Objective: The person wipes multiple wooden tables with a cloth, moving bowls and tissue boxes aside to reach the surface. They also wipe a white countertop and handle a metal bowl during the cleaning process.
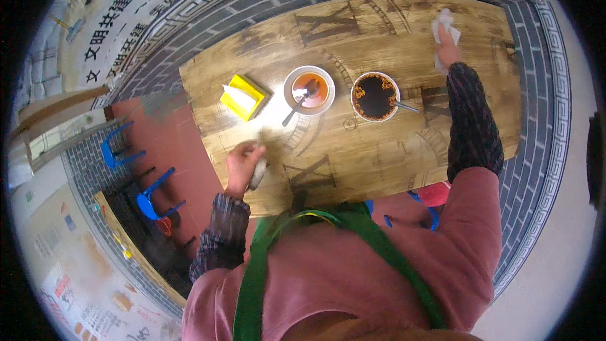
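Observation:
At the far right of the wood-patterned table (303, 57), my right hand (447, 51) presses a white paper tissue (444, 18) against the top with its arm stretched out. My left hand (241, 163) is near the table's left front edge, its fingers closed around a crumpled greyish wad (258, 174); whether it is paper or cloth I cannot tell. Between the hands stand two white bowls. One bowl (287, 98) holds reddish liquid and a spoon (293, 111). The other bowl (355, 110) holds dark sauce with chilli flakes, and a metal handle (407, 106) sticks out.
A yellow tissue pack (246, 99) lies left of the bowls, a white tissue poking out. Grey brick-patterned wall (525, 57) borders the table's back and right side. Blue chairs (149, 199) stand on the red floor (189, 161) at the left. A red stool seat (433, 194) shows below my right arm.

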A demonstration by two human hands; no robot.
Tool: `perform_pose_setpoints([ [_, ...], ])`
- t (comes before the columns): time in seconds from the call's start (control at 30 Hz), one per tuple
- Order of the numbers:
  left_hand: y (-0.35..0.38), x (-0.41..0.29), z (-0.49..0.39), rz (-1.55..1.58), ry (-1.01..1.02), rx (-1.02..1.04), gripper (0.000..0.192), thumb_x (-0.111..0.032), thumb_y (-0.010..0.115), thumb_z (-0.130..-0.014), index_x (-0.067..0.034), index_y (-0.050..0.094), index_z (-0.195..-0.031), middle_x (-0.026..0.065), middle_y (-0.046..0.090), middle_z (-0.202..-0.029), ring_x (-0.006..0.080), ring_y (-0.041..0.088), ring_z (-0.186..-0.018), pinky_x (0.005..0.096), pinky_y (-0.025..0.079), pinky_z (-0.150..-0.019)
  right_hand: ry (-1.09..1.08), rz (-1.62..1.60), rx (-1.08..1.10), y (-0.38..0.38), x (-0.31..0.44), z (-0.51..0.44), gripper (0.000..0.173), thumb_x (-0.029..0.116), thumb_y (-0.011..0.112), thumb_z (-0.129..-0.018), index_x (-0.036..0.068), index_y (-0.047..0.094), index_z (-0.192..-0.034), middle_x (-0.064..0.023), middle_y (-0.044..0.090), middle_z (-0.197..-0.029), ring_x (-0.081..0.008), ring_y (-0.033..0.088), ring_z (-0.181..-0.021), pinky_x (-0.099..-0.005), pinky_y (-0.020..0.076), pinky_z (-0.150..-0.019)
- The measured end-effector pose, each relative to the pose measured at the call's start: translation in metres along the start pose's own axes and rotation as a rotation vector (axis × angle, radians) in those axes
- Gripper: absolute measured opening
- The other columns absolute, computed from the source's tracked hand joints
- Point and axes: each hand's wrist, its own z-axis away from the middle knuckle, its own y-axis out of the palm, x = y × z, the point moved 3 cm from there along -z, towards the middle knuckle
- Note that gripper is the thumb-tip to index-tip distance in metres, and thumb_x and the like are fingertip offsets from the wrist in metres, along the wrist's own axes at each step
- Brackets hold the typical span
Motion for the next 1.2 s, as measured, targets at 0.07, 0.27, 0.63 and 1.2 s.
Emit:
perform_pose_setpoints([
  [0.07, 0.015, -0.017, -0.01, -0.028, 0.064, 0.035, 0.036, -0.025, 0.075, -0.09, 0.006, 0.07, -0.109, 0.0105, 0.071, -0.089, 0.0135, 0.065, -0.082, 0.0293, 0.054, -0.074, -0.153, 0.093, 0.152, 0.019, 0.037, -0.008, 0.072, 0.005, 0.053, -0.093, 0.016, 0.027, -0.159, -0.0158, 0.03, -0.162, -0.0369, 0.022, -0.151, -0.0435, 0.0239, -0.12],
  [0.27, 0.048, -0.067, -0.06, 0.21, -0.011, 0.337, 0.058, -0.034, 0.059, -0.102, 0.002, 0.046, -0.145, 0.0116, 0.067, -0.113, 0.0167, 0.062, -0.099, 0.0306, 0.049, -0.093, -0.282, -0.006, 0.22, 0.014, 0.086, 0.036, 0.068, 0.001, 0.054, -0.086, 0.01, 0.04, -0.152, -0.0169, 0.042, -0.154, -0.0359, 0.035, -0.145, -0.0422, 0.028, -0.118],
  [0.63, 0.081, -0.089, -0.088, 0.401, 0.085, 0.569, 0.049, -0.011, 0.054, -0.095, 0.0, 0.05, -0.142, 0.0113, 0.062, -0.133, 0.018, 0.057, -0.12, 0.0305, 0.044, -0.104, 0.164, 0.175, -0.111, 0.034, 0.119, 0.277, 0.068, 0.001, 0.05, -0.083, 0.002, 0.042, -0.15, -0.0214, 0.046, -0.15, -0.0392, 0.042, -0.139, -0.0479, 0.0296, -0.117],
  [1.2, 0.0, -0.06, -0.025, 0.586, -0.045, 0.317, 0.044, -0.004, 0.052, -0.094, 0.003, 0.056, -0.138, 0.0089, 0.065, -0.126, 0.0163, 0.06, -0.114, 0.0293, 0.045, -0.101, -0.013, 0.063, 0.185, 0.13, 0.388, 0.11, 0.047, 0.022, 0.053, -0.095, 0.014, 0.05, -0.141, -0.0181, 0.051, -0.142, -0.0345, 0.05, -0.129, -0.0584, 0.0342, -0.107],
])
